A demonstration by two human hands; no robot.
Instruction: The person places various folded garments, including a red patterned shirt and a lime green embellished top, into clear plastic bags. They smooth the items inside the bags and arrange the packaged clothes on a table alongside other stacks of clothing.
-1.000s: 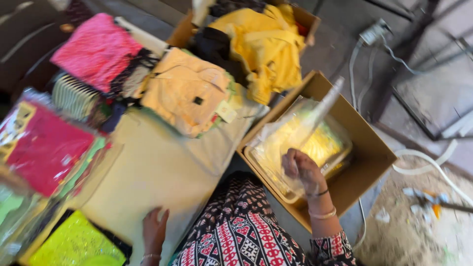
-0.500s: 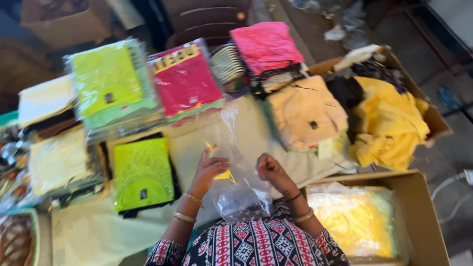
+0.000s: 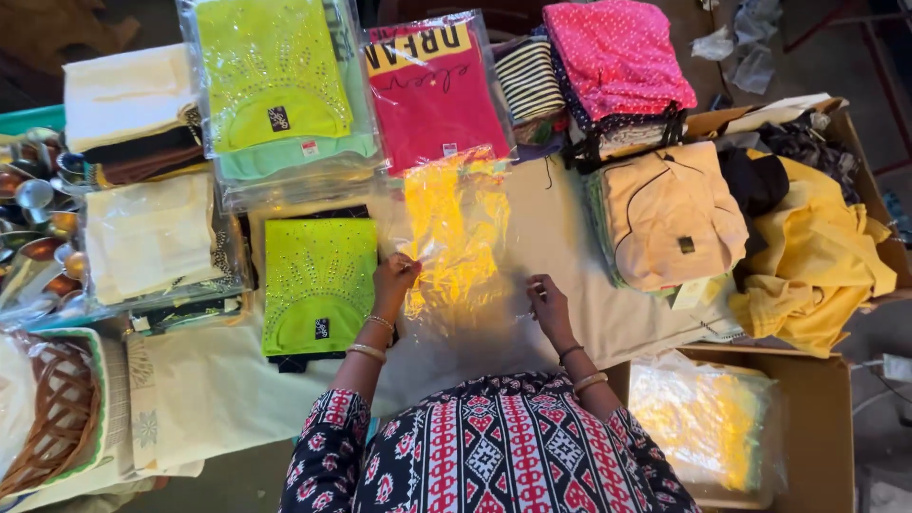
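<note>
A clear plastic bag (image 3: 456,237) with a yellow sheen lies spread flat on the cream table cloth (image 3: 570,247). My left hand (image 3: 394,280) pinches the bag's near left edge. My right hand (image 3: 548,302) pinches its near right edge. A folded lime-green garment (image 3: 318,280) with sparkly studs lies just left of my left hand. My patterned red, black and white sleeves fill the bottom of the view.
Bagged green (image 3: 275,85) and pink (image 3: 432,90) shirts lie at the back, with striped and pink fabric stacks (image 3: 617,57) beside them. A peach shirt (image 3: 670,214) and yellow clothes (image 3: 817,256) sit right. A cardboard box (image 3: 817,427) holds plastic bags. A wicker basket (image 3: 52,418) sits left.
The bag, held up and crumpled in both hands before, now lies spread flat on the table. The view has shifted left from the box toward the table.
</note>
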